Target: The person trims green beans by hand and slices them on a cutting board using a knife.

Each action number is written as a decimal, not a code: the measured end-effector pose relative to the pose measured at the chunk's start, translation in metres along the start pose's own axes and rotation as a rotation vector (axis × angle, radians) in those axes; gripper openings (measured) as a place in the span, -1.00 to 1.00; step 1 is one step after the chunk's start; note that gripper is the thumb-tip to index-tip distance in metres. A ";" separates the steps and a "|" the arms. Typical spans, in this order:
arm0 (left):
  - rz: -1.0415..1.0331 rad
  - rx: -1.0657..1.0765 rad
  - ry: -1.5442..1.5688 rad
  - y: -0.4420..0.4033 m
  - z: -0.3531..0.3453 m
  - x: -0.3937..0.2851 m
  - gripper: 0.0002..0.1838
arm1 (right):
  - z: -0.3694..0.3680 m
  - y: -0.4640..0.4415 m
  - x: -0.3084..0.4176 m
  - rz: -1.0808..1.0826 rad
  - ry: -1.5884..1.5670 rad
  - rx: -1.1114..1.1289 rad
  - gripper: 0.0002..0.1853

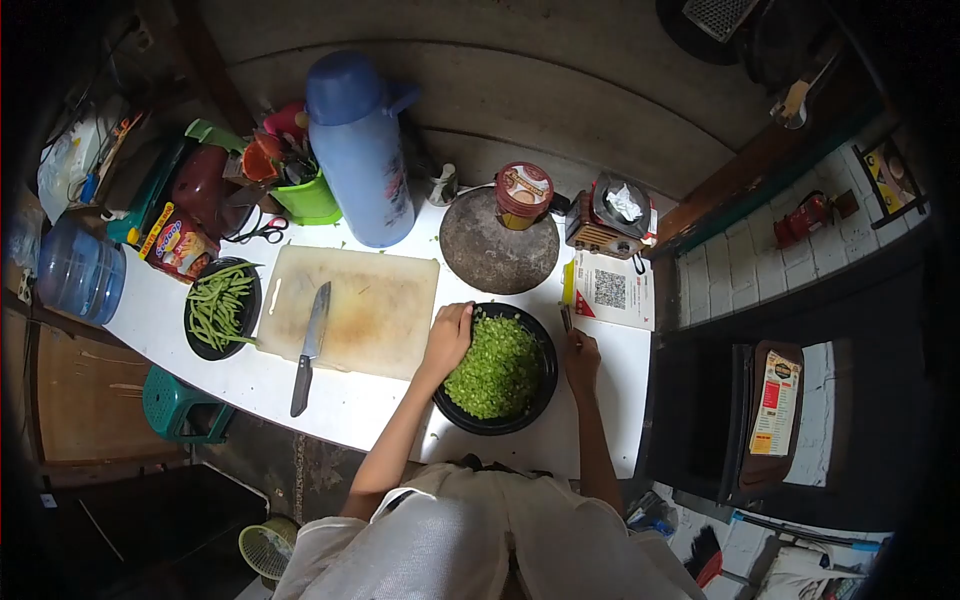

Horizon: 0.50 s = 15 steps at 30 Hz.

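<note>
At the front edge of the white table [340,408], directly before the person, I observe a black bowl [549,385] filled with finely chopped greens [492,368]. The left hand [449,342] is at the bowl's left side, its fingers together over the rim; whether they clamp on it, I cannot tell. The right hand [582,358] is just beside the bowl's right side, fingers curled closed on a slim dark item [567,318], its kind too small to determine. Left of the bowl lies a worn cutting board [390,290]. A knife [318,322] rests on it at a slant, blade on the board, handle extending past the front edge. Beyond the board's left side is a second dark bowl [256,303] holding long green beans [218,308]. Behind the board stands a blue thermos [360,165], upright. Behind the black bowl lies a round, dark, stained slab [490,252], with a red-lidded tub [524,190] at its far right edge. A card with a square printed code [612,288] lies beyond the right hand.
</note>
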State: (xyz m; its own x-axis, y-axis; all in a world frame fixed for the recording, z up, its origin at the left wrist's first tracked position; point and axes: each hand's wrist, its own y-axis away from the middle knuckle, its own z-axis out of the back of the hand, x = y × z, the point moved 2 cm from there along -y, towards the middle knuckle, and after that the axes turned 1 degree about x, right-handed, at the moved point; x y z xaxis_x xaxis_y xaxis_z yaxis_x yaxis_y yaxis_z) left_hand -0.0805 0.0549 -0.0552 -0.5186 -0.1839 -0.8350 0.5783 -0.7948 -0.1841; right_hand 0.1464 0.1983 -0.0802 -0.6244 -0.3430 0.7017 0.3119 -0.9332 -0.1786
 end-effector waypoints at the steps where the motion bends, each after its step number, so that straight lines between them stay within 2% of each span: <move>1: 0.009 0.008 0.008 0.005 0.001 -0.002 -0.64 | 0.002 0.000 0.004 0.020 0.002 0.033 -0.76; 9: 0.043 0.048 0.044 0.033 -0.002 -0.011 -0.65 | 0.020 -0.010 0.057 0.303 0.181 0.120 -0.68; 12: 0.049 0.029 0.013 0.025 -0.003 -0.012 -0.73 | -0.005 -0.014 0.046 0.336 0.328 0.144 -0.59; 15: 0.017 -0.034 -0.017 0.009 0.001 -0.004 -0.83 | -0.016 -0.006 0.043 0.255 0.212 0.268 -0.49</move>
State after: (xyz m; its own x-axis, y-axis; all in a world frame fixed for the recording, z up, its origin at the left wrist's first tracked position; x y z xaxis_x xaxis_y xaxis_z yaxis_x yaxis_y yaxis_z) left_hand -0.0736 0.0483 -0.0529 -0.5193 -0.2071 -0.8291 0.6078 -0.7715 -0.1880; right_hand 0.1058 0.1875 -0.0602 -0.6282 -0.5996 0.4958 0.6329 -0.7645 -0.1227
